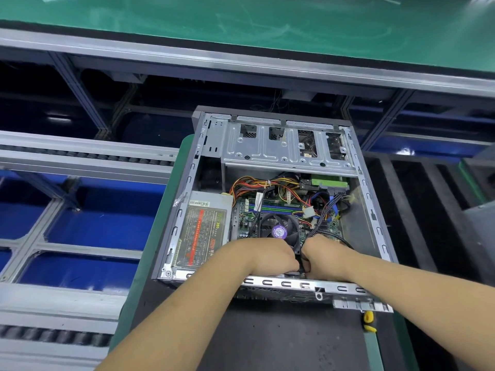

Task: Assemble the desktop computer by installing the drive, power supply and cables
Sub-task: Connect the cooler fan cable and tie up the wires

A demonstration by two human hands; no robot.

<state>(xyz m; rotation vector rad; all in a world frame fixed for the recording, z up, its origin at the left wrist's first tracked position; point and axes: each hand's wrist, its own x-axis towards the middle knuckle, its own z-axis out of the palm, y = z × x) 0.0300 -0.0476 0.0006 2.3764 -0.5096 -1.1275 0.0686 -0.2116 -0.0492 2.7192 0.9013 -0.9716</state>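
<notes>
An open desktop case (371,210) lies on its side on a black mat. A grey power supply (203,231) with a red-striped label sits in its left part. A metal drive cage (284,148) spans the far end, with a green-edged drive (330,181) below it. Coloured power cables (257,183) run over the motherboard, beside the black fan (278,228) with a purple sticker. My left hand (270,257) and my right hand (320,254) meet at the case's near edge, fingers curled around a black cable (300,259). The fingertips are hidden.
A black mat (267,336) with green border carries the case. A yellow-handled tool (369,321) lies at the mat's right edge. Roller conveyor rails (80,153) run at the left, blue bins (107,223) sit below, and a green-topped bench (241,20) spans the far side.
</notes>
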